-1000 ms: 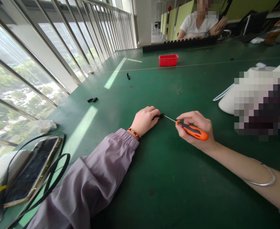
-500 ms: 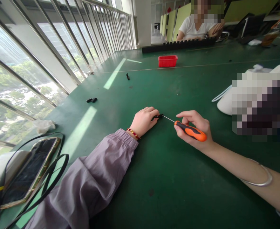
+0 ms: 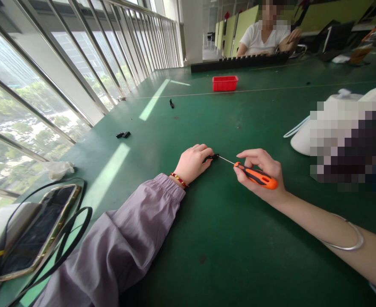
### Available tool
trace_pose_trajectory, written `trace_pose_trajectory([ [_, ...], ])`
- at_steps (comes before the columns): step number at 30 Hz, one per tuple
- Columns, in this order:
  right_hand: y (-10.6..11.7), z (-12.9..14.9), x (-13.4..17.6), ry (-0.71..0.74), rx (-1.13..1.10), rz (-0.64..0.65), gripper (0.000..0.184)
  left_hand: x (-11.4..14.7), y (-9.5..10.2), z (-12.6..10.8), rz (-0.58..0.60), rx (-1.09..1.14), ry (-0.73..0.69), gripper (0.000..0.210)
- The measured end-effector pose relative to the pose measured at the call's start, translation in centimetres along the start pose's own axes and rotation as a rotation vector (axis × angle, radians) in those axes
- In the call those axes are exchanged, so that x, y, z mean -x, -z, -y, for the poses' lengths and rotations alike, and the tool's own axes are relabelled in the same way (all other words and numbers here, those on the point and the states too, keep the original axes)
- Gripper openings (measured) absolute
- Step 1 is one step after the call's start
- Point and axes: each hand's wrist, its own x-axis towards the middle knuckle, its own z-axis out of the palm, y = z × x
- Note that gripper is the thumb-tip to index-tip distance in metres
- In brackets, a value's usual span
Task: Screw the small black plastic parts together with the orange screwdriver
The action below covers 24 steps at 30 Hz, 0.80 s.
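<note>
My left hand (image 3: 194,162) rests on the green table, its fingers closed around a small black part (image 3: 212,157) whose exact kind I cannot make out. Much of that part is hidden by the fingers. My right hand (image 3: 266,170) grips an orange and black screwdriver (image 3: 260,177) by its handle, index finger stretched along above it. The thin metal shaft points left, and its tip meets the right end of the black part. The screwdriver lies nearly level, close over the tabletop.
Small black pieces (image 3: 123,134) and another black piece (image 3: 171,103) lie farther off. Beyond them stands a red bin (image 3: 225,83). A phone (image 3: 40,230) with black straps is at left, a white bag (image 3: 306,132) at right. Across the table (image 3: 239,256) sits a person (image 3: 264,38).
Both hands, the black part and the screwdriver stay almost where they were. The handle's orange and black pattern looks turned, so the screwdriver has rotated a little. The person opposite has shifted slightly.
</note>
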Motion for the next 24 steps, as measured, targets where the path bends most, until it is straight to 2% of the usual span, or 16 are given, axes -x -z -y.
trace_pose_trajectory([
  [5, 0.07, 0.14, -0.01, 0.058, 0.016, 0.012, 0.014, -0.04, 0.0, 0.04, 0.006, -0.005, -0.002, 0.014],
  [12, -0.13, -0.17, 0.3, -0.093, -0.044, -0.029, 0.033, -0.09, -0.06, 0.03, 0.006, -0.02, -0.023, 0.015],
  [18, -0.22, -0.05, 0.34, -0.09, -0.043, -0.004, 0.018, -0.15, 0.01, 0.02, 0.017, -0.022, -0.033, 0.015],
  [24, -0.45, -0.21, 0.4, -0.1, -0.122, -0.088, 0.036, -0.1, -0.02, -0.02, 0.012, -0.026, -0.023, 0.016],
])
